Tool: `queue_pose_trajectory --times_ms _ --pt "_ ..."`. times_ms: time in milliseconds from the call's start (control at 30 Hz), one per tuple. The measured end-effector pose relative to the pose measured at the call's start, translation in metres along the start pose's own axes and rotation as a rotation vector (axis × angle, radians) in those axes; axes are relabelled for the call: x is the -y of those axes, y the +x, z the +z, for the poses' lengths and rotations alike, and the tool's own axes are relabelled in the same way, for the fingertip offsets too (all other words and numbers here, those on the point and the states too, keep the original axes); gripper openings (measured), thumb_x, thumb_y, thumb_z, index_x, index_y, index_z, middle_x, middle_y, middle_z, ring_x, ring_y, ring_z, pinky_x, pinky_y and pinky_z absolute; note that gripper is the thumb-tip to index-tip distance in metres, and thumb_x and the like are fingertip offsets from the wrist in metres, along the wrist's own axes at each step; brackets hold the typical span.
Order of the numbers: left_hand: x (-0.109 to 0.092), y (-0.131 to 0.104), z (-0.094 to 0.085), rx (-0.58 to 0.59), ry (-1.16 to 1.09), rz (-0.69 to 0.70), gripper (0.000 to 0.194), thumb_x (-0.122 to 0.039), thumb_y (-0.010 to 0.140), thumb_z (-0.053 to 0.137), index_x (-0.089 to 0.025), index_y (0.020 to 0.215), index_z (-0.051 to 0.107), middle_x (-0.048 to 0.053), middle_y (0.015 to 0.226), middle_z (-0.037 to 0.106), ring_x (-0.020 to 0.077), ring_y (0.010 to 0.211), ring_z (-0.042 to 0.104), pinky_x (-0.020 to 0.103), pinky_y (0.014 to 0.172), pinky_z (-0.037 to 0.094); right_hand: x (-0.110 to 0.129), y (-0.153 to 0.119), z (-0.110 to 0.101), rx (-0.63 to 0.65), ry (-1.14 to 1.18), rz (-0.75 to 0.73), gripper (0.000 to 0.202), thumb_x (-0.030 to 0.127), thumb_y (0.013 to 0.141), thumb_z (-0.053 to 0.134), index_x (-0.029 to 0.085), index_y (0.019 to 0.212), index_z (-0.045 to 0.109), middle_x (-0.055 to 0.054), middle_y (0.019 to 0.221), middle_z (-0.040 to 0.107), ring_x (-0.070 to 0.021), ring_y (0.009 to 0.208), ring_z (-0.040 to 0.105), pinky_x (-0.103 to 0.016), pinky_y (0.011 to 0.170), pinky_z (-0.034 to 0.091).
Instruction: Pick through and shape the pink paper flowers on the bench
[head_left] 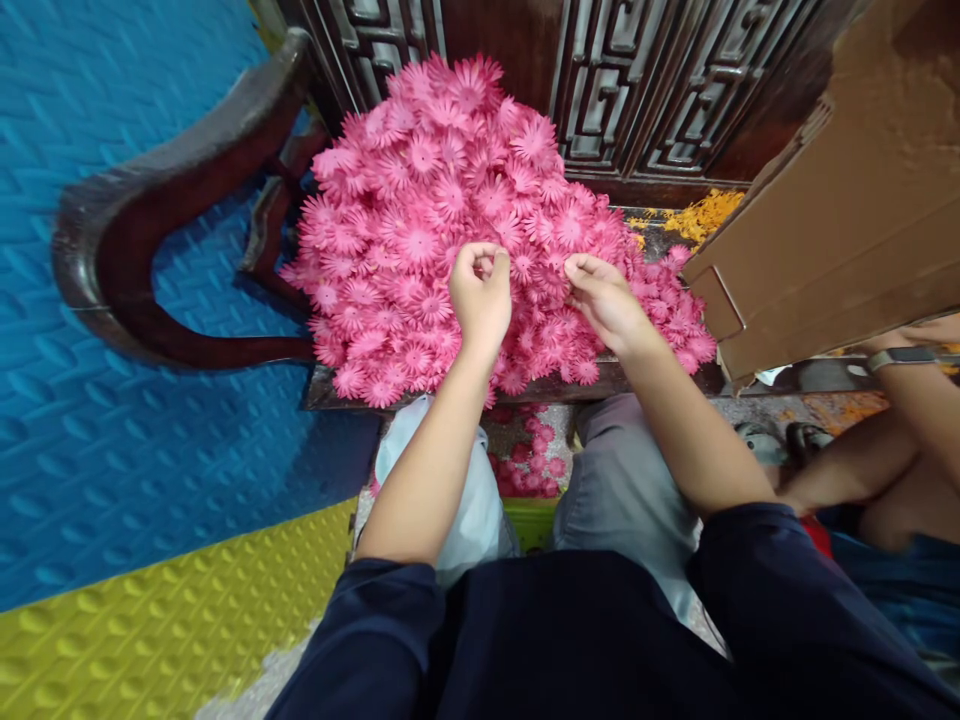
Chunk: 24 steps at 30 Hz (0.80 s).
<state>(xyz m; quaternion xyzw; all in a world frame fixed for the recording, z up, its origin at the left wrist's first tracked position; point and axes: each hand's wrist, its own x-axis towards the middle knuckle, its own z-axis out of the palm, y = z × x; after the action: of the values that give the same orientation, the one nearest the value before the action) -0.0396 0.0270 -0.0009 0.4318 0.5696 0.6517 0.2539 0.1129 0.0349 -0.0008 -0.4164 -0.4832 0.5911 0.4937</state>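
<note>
Both forearms reach forward over the bench (637,384). The left hand (481,295) is raised, its fingers curled in toward the thumb; the right hand (604,300) angles inward, fingers slightly bent and thumb near the forefinger. Whether either pinches anything, I cannot tell. Beneath and beyond them, heaped on the bench, lie pink daisy-like flower heads (416,243), with narrow radiating petals and paler centres, densely overlapping.
</note>
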Motion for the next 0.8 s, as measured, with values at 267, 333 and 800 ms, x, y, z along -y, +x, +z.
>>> queue_pose_trajectory --times_ms 267,333,800 --pt "0.002 -0.005 0.004 0.111 -0.016 0.026 0.014 -0.015 0.084 0.054 -0.021 0.073 0.047 -0.002 0.073 0.054 0.0113 0.072 0.053 0.023 0.074 0.041 -0.006 0.002 -0.001 0.077 0.060 0.092 0.019 0.031 0.067 0.068 0.022 0.072 0.051 0.004 0.064 0.052 -0.0110 0.062 0.050 -0.028 0.065 0.045" --pt "0.004 -0.009 0.007 0.148 -0.013 0.015 0.014 -0.019 0.086 0.053 -0.021 0.075 0.045 -0.001 0.072 0.053 0.0118 0.071 0.053 0.023 0.073 0.041 -0.007 0.001 0.002 0.050 0.049 0.117 0.016 0.029 0.069 0.066 0.022 0.074 0.053 0.004 0.064 0.053 -0.0104 0.061 0.050 -0.028 0.066 0.046" --pt "0.011 -0.012 0.010 0.022 0.067 0.076 0.015 -0.033 0.090 0.047 -0.023 0.081 0.041 0.001 0.077 0.053 0.0150 0.079 0.055 0.027 0.079 0.042 -0.001 -0.007 0.009 0.025 0.020 0.193 0.025 0.036 0.063 0.075 0.022 0.076 0.059 0.004 0.072 0.061 -0.0093 0.067 0.056 -0.026 0.070 0.048"
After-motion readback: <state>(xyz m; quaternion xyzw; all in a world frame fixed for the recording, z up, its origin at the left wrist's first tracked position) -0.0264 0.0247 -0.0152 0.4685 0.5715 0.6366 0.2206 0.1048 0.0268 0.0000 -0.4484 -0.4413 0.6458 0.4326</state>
